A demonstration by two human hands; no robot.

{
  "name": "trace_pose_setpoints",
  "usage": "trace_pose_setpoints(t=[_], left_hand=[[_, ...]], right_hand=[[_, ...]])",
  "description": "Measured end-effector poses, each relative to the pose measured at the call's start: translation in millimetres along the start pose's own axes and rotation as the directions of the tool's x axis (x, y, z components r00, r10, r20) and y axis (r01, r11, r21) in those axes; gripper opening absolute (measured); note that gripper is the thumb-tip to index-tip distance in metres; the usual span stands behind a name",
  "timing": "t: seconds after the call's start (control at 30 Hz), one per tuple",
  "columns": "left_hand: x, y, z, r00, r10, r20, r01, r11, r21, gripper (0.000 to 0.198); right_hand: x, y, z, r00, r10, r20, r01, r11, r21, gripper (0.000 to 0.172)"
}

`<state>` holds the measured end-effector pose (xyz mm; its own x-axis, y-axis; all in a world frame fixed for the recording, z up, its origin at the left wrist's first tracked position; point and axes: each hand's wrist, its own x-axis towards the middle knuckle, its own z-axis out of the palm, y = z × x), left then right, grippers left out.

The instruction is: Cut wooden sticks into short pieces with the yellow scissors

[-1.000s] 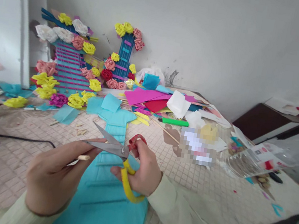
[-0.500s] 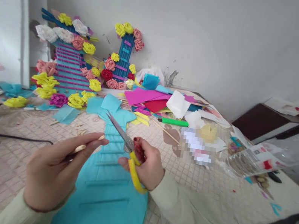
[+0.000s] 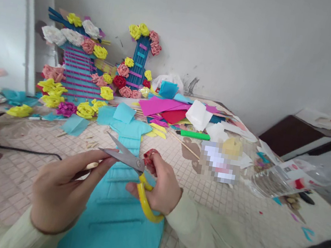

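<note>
Behind the left hand (image 3: 60, 193), the stick (image 3: 92, 166) mostly hides.

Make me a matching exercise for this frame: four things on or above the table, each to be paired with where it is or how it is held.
Things:
1. scissors
2. wooden stick
3. turquoise guitar-shaped piece
4. green marker

Places or states:
A. lies flat on the table, beneath both hands
B. pinched in the left hand
C. held with blades open in the right hand
D. lies beyond the hands, next to the paper pile

Pairs: 1-C, 2-B, 3-A, 4-D
</note>
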<state>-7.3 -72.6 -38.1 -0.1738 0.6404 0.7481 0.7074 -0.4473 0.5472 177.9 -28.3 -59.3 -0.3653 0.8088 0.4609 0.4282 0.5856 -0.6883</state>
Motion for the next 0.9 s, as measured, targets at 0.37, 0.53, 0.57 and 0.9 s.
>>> trace_pose_setpoints(t=[0.37, 0.53, 0.57, 0.9], left_hand=[[0.1, -0.8, -0.3, 0.998, 0.05, 0.026, -0.051, 0.998, 0.026, 0.008], [1.1, -0.4, -1.5, 0.993, 0.118, 0.025, -0.119, 0.99, 0.072, 0.009], [1.3, 0.3, -1.9, 0.991, 0.128, 0.029, -0.129, 0.988, 0.079, 0.009], [3.2, 4.0, -2.1, 0.962, 0.272, 0.019, -0.271, 0.95, 0.154, 0.012]], right_hand=[[-2.0, 0.0, 2.5, 0.999, 0.026, 0.029, -0.027, 0.999, 0.019, 0.046], [-2.4, -0.4, 0.9, 0.998, 0.02, 0.053, -0.02, 1.0, -0.001, 0.043], [-2.5, -0.5, 0.3, 0.998, 0.016, 0.061, -0.015, 1.0, -0.01, 0.043], [-4.2, -1.9, -2.3, 0.996, -0.027, 0.083, 0.038, 0.991, -0.131, 0.041]])
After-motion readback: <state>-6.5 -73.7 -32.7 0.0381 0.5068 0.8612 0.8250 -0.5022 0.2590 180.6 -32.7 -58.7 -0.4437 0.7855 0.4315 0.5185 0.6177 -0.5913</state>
